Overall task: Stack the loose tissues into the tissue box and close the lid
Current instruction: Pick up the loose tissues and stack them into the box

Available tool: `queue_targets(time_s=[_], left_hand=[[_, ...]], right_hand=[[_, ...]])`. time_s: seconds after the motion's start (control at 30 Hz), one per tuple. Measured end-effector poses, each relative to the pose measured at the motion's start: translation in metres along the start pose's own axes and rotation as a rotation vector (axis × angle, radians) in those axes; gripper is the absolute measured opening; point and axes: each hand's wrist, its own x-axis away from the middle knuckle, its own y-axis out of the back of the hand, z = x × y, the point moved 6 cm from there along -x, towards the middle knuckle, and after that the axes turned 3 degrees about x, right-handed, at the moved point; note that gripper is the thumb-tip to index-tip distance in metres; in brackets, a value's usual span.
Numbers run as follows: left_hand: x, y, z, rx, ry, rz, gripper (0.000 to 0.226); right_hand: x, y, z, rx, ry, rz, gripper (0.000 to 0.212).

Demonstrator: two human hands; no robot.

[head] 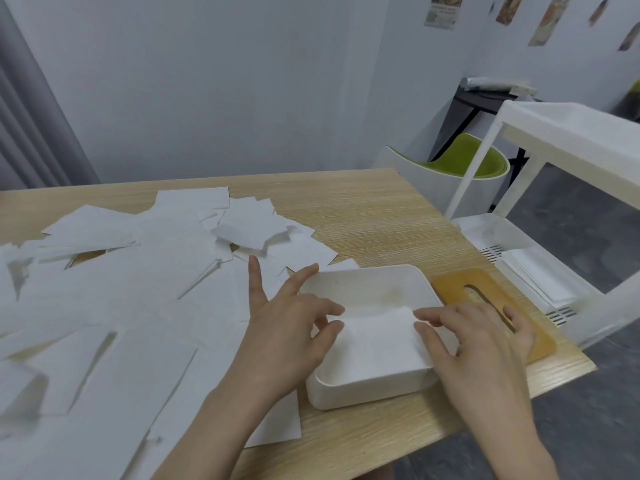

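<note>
- A pale grey-blue wall (242,81) is standing behind everything, with a grey curtain (24,126) hanging at its left edge and small blurred paper prints (443,10) pinned high at the right.
- A light wood-grain rectangular table (381,209) is filling the lower half of the view, its right edge running beside a dark grey floor (588,427).
- Loose white paper tissues (138,289) are lying spread in overlapping sheets over the left and middle of the table, some reaching up to the box's left side.
- A white plastic shelf cart (568,133) is standing just beside the table's right edge, with folded white sheets (540,278) resting on its lower tray.
- A white chair with a green seat (460,161) is sitting behind the table's far right corner.
- A white rounded-rectangle plastic tissue box (367,393) is sitting open near the table's front right edge, with a stack of tissues (374,341) lying inside it.
- An orange-brown wooden lid with a dark slot (460,282) is lying flat on the table, touching or just beside the box's right side.
- The left hand (287,334) is hovering over the box's left rim, fingers loosely spread and bent, grasping nothing.
- The right hand (485,341) is reaching over the box's right rim, fingers relaxed, fingertips resting at the stack's right edge, gripping nothing.
</note>
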Motion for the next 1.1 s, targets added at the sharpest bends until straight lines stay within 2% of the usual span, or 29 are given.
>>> queue_targets(time_s=[0.2,0.33,0.43,0.5,0.57,0.63,0.7,0.73,0.93,1.03,1.1], left_hand=[[0.006,0.002,0.004,0.140,-0.081,-0.138,0.043],[0.016,0.002,0.016,0.401,0.025,-0.171,0.044],[0.027,0.002,0.025,0.561,0.128,-0.137,0.055],[0.033,0.000,0.029,0.632,0.160,-0.107,0.059],[0.036,-0.003,0.030,0.679,0.177,-0.080,0.060],[0.037,-0.005,0.030,0.688,0.188,-0.067,0.060],[0.038,-0.005,0.030,0.692,0.194,-0.064,0.060],[0.038,-0.005,0.030,0.694,0.198,-0.063,0.061],[0.037,-0.004,0.031,0.708,0.209,-0.056,0.062],[0.038,-0.005,0.032,0.707,0.209,-0.055,0.061],[0.038,-0.005,0.032,0.702,0.206,-0.052,0.061]], right_hand=[[0.002,0.001,0.005,-0.049,0.025,-0.031,0.017],[0.002,0.000,0.022,-0.190,0.097,0.003,0.026],[0.005,-0.004,0.035,-0.349,0.187,0.108,0.036],[0.011,-0.006,0.042,-0.371,0.225,0.200,0.047],[0.013,-0.006,0.046,-0.362,0.187,0.331,0.058],[0.014,-0.007,0.046,-0.287,0.137,0.488,0.079],[0.013,-0.012,0.047,-0.103,0.190,0.607,0.110],[0.012,-0.016,0.046,-0.020,0.194,0.671,0.116],[0.006,-0.032,0.050,0.038,0.157,0.873,0.131],[0.005,-0.032,0.053,0.038,0.171,0.893,0.129],[0.005,-0.030,0.055,0.016,0.164,0.890,0.118]])
